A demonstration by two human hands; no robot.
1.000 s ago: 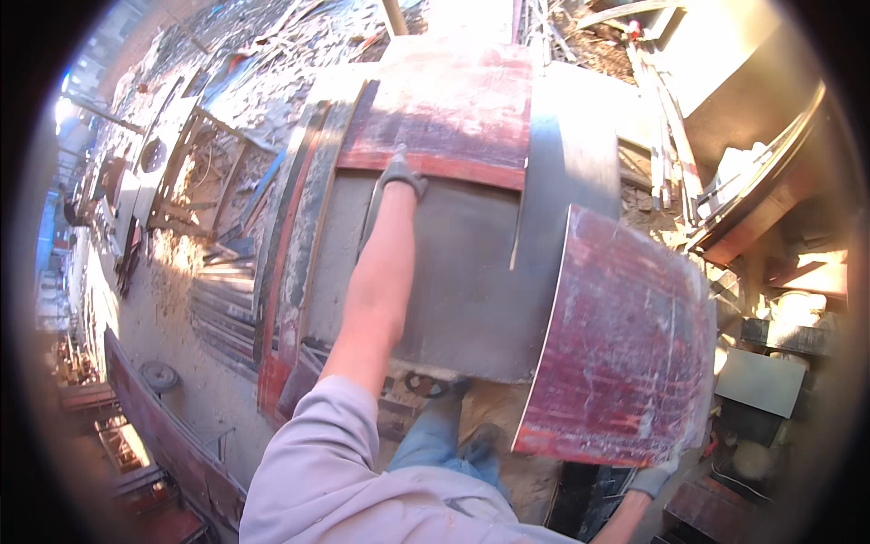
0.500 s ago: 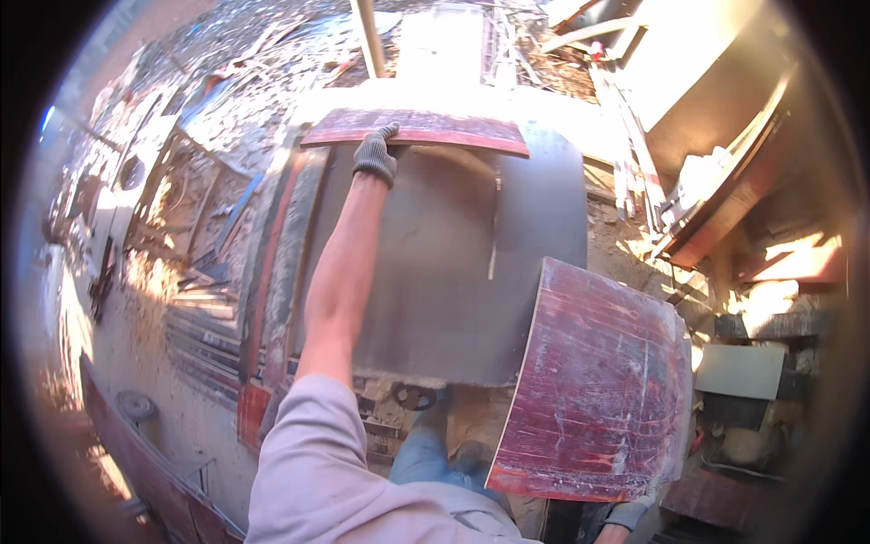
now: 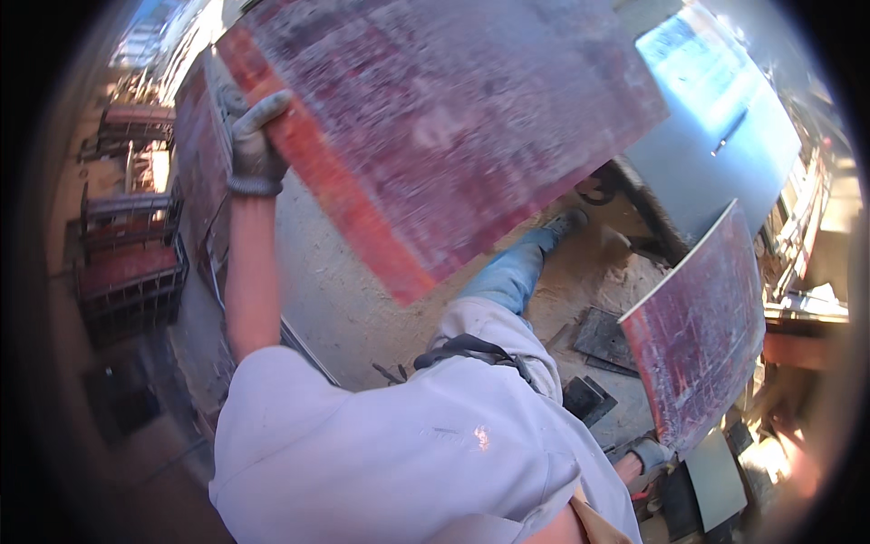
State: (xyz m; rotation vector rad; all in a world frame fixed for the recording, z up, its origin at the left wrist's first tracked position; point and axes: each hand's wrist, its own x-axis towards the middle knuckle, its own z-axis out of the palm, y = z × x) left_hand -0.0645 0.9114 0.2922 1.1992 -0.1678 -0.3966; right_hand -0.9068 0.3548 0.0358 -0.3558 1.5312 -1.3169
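My gloved left hand (image 3: 258,150) is closed on the edge of a large worn red-brown board (image 3: 462,136), its thumb lying over the orange-red border. The board hangs tilted in front of me, with its upper end cut off by the picture's edge. Low on the right, my gloved right hand (image 3: 651,451) grips the lower edge of a second red-brown board (image 3: 702,331), which is scuffed with whitish marks and held steeply at my side. Most of the right fingers are hidden by that board.
A smooth metal tabletop (image 3: 716,109) is at the upper right. Dark flat pieces (image 3: 609,340) lie on the sandy ground beside my leg. Another reddish panel (image 3: 198,140) stands behind my left hand. Dark racks with reddish boards (image 3: 127,267) are farther left; a pale panel (image 3: 716,480) is lower right.
My view has swung left, so the tabletop sits at the upper right. The left-hand board has come off the tabletop and nearer to me. My right hand keeps its board.
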